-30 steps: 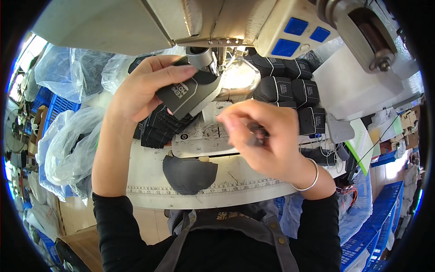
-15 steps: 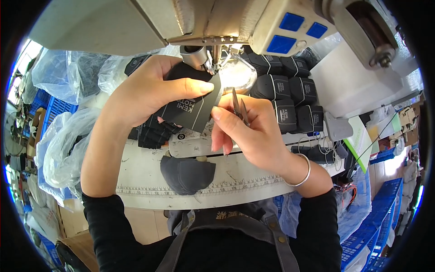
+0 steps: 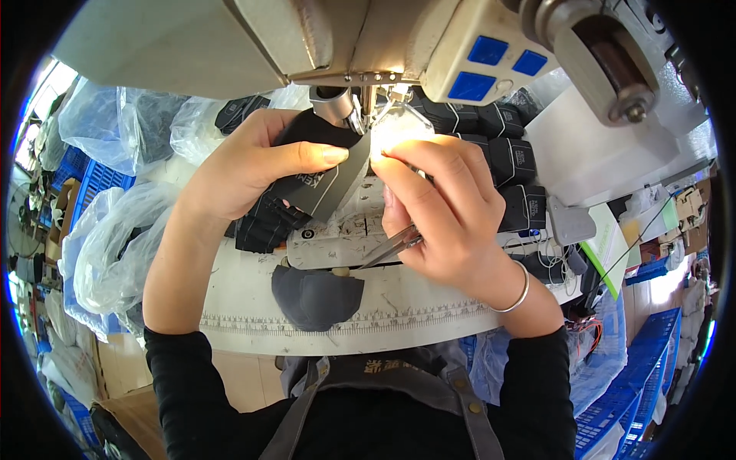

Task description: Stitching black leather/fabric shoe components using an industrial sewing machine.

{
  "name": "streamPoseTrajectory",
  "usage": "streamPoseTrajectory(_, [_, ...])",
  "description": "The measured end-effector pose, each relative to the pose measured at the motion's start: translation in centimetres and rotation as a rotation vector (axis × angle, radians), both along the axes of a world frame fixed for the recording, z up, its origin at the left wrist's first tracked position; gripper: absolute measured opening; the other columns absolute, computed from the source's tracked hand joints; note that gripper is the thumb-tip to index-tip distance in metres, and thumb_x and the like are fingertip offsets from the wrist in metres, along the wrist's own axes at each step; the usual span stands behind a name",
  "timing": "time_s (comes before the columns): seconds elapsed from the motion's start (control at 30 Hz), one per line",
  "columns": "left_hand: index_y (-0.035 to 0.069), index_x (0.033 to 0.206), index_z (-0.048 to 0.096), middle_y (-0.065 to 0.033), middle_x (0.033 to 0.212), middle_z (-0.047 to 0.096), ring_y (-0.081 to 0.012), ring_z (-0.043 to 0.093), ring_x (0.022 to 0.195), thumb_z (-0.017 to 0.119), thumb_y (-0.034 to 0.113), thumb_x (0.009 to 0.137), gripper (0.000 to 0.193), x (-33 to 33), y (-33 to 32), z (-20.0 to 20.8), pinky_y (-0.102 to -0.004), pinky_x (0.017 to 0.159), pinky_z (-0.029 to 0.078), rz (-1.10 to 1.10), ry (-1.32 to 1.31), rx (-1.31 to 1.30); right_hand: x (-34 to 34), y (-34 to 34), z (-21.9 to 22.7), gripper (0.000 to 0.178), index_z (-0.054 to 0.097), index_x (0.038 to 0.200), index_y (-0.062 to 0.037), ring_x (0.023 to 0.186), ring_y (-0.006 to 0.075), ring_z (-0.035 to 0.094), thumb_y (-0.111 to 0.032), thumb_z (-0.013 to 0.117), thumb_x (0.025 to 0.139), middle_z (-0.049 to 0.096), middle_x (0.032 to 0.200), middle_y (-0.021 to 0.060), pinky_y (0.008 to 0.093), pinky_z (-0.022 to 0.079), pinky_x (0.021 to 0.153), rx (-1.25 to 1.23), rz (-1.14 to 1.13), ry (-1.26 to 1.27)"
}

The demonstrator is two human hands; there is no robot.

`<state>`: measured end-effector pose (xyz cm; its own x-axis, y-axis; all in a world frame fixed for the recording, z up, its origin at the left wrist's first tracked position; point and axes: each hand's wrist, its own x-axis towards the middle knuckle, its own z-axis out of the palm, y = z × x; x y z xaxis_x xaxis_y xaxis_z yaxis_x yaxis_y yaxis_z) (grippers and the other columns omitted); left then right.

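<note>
My left hand (image 3: 249,161) grips a dark grey and black fabric piece (image 3: 326,184) with a pale stripe, thumb on top, right beside the needle area of a sewing machine (image 3: 337,34). Close by on the right, my right hand (image 3: 452,203) keeps a pair of small scissors (image 3: 392,246) in its curled fingers, the blades pointing down and to the left. Its thumb and forefinger pinch together near the fabric's right edge, under the bright lamp; whatever is between those fingertips is lost in the glare. A curved grey fabric piece (image 3: 318,297) lies on the table nearer to me.
Stacked black fabric pieces (image 3: 512,159) stand at the right behind my right hand. Black folded pieces (image 3: 264,228) lie below my left hand. Clear plastic bags (image 3: 115,253) crowd the left side. A printed ruler scale (image 3: 414,316) runs along the table's front.
My right hand has risen to the fabric's edge, its fingertips now pinched. The scissors have swung from pointing up to pointing down-left. The fabric has tilted in my left hand.
</note>
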<state>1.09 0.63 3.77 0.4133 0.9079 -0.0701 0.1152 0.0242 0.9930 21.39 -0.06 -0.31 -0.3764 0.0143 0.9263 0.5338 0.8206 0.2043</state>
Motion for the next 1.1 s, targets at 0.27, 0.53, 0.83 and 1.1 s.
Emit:
streamPoseTrajectory(0.27, [-0.005,0.089,0.058,-0.0045,0.073,0.06,-0.0059,0.054,0.058,0.062,0.012,0.075,0.022,0.9,0.3,-0.3,-0.0187,0.049,0.043,0.085,-0.167,-0.003,0.3,0.0,0.1,0.028,0.057,0.079,0.0006,0.064,0.0185,0.052,-0.008,0.06,0.052,0.053,0.082,0.0075,0.0231,0.043,0.047,0.014,-0.013,-0.026])
streamPoseTrajectory(0.53, [-0.004,0.089,0.059,-0.0041,0.065,0.058,-0.0049,0.048,0.044,0.06,0.012,0.077,0.02,0.8,0.4,-0.6,-0.0169,0.036,0.035,0.068,-0.212,-0.012,0.3,-0.1,0.1,0.028,0.056,0.077,0.0003,0.063,0.0173,0.052,-0.007,0.06,0.05,0.052,0.08,0.0065,0.0223,0.043,0.047,0.005,-0.017,-0.024])
streamPoseTrajectory(0.83, [-0.002,0.087,0.056,-0.0005,0.058,0.053,-0.003,0.041,0.038,0.061,0.018,0.078,0.022,2.0,-1.5,-0.4,-0.0165,0.032,0.029,0.2,-0.172,0.021,0.3,0.0,0.1,0.028,0.056,0.077,0.0,0.062,0.0168,0.052,-0.007,0.06,0.05,0.052,0.08,0.006,0.0219,0.042,0.047,-0.008,-0.009,-0.017])
streamPoseTrajectory(1.1, [0.0,0.079,0.057,-0.0001,0.056,0.052,-0.0028,0.043,0.038,0.063,0.02,0.077,0.021,1.8,-2.0,-0.1,-0.016,0.032,0.029,0.218,-0.1,-0.043,0.4,-0.8,0.3,0.023,0.06,0.081,0.0013,0.063,0.0238,0.055,0.003,0.059,0.058,0.058,0.081,0.0101,0.0293,0.046,0.054,-0.168,0.019,-0.001])
